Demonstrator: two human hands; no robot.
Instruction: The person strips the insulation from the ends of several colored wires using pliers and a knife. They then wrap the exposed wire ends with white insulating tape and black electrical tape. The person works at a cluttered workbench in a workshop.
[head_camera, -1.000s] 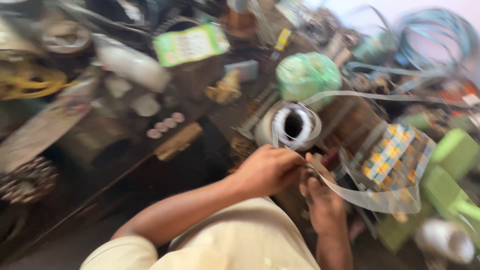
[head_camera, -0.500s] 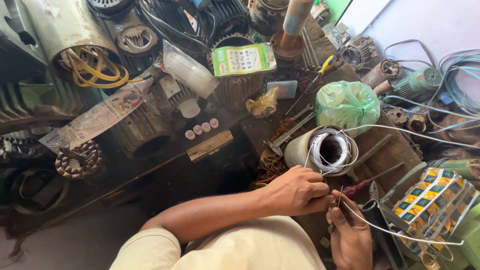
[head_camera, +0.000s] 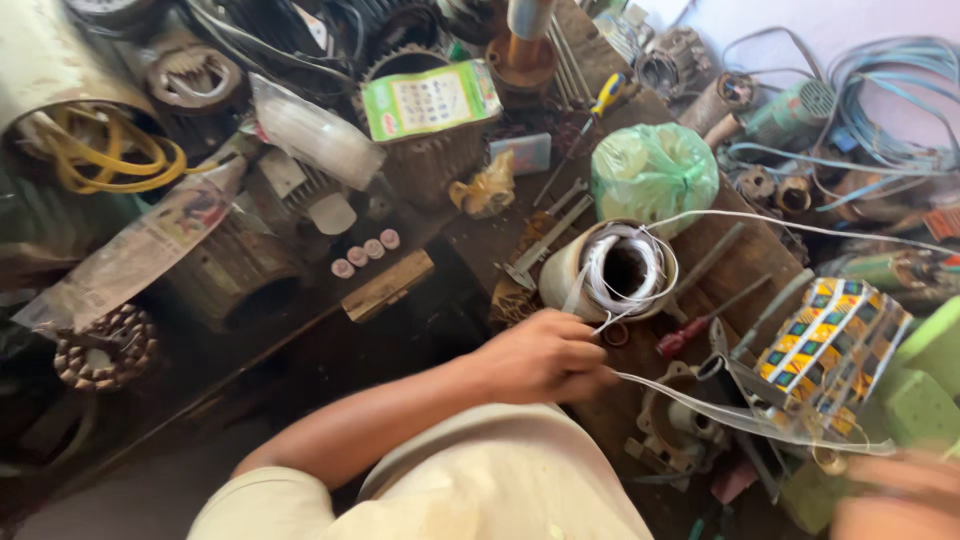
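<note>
L hand (head_camera: 545, 357): fist closed, pinching white tape (head_camera: 700, 400) at 6 o'clock of spool.
R hand (head_camera: 895, 495): blurred, 4 o'clock corner; grip can't tell.
Spool (head_camera: 610, 270): on bench, mostly wound.
Progress: a length drawn off, uncut.

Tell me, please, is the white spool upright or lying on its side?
On its side: the white spool's open core faces the camera, beside the left hand.
</note>
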